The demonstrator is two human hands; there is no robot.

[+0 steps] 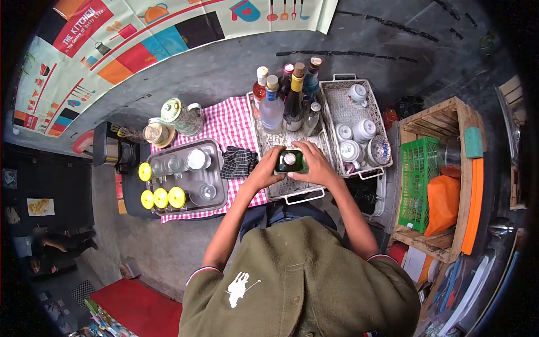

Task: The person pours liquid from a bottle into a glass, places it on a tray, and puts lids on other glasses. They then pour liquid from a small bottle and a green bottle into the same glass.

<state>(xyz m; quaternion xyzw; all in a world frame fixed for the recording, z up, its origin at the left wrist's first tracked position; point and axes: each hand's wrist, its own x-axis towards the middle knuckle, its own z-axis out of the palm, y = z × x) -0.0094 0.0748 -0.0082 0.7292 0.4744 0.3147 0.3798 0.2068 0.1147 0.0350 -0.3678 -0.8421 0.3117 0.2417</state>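
Observation:
Between my two hands stands a dark green glass bottle, seen from above with its pale cap facing up. My left hand wraps its left side, and my right hand wraps its right side. Beneath them lies a white wicker tray with metal handles. Several bottles fill the tray's far end: a clear corked bottle, a dark bottle with a yellow neck, a small clear bottle, a reddish bottle and a blue one. The green bottle's base is hidden.
Right of my hands, a second wicker tray holds several white mugs. To the left, a grey tray carries glasses and yellow-lidded jars on a checked cloth. A dark cloth lies nearby. A wooden crate stands far right.

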